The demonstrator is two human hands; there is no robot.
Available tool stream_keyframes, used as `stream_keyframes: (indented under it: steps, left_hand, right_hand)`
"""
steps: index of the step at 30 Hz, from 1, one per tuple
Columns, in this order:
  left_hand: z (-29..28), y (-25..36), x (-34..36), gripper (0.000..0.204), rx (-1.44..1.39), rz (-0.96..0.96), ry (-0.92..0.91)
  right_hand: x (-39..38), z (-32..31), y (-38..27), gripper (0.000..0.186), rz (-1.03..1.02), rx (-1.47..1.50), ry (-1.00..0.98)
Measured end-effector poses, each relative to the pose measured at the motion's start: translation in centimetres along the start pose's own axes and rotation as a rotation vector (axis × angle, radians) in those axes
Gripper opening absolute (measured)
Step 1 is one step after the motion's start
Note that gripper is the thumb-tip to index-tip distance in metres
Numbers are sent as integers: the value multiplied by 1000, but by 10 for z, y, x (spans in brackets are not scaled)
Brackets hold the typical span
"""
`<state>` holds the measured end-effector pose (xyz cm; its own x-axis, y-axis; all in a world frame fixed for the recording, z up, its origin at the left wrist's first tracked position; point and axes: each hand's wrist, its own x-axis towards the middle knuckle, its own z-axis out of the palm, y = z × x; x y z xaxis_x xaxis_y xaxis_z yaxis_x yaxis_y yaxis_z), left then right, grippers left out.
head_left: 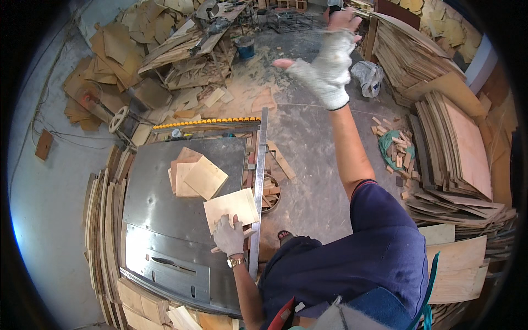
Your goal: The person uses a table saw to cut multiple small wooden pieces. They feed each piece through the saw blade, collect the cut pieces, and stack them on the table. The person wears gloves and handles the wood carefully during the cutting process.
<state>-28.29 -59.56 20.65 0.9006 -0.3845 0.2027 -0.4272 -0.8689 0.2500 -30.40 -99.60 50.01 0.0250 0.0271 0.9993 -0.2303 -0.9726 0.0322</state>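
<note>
My left hand (228, 236), in a pale work glove with bare fingertips, lies on the near part of a small stack of light plywood panels (231, 207). Its fingers stretch forward over the top panel. A narrow wooden strip (248, 233) pokes out on both sides beneath this hand. The panels rest on a grey metal saw table (151, 192), against the long metal rail (258, 192). Raised far out to the front right, my right hand (324, 69) wears a similar glove. Its thumb is spread wide from the fingers, which are slightly blurred; I see nothing held.
More plywood pieces (198, 176) lie farther up the saw table, near a slot (173, 264) in its top. A round container of offcuts (270, 192) stands beside the rail. Stacked sheets (456, 148) and a green sack of wood blocks (396, 148) are at right.
</note>
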Motion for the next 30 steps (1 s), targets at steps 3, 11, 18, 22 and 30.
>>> stream_keyframes:
  steps: [3,11,18,22,30]
  left_hand:
    - [-1,-3,-1,33,15,-25,-15]
    - [0,-3,-5,36,12,-17,-3]
    - [-1,-5,-5,35,-7,-10,26]
    - [-5,1,-6,34,-22,-12,16]
    - [-2,4,-3,33,-11,-17,-5]
  right_hand:
    - [24,-42,-26,122,909,2033,239]
    - [28,-41,-56,151,637,1240,191]
    - [11,-26,-17,112,167,1030,256]
    - [12,-33,-12,107,277,1014,360]
    - [-10,-35,0,106,441,1059,266]
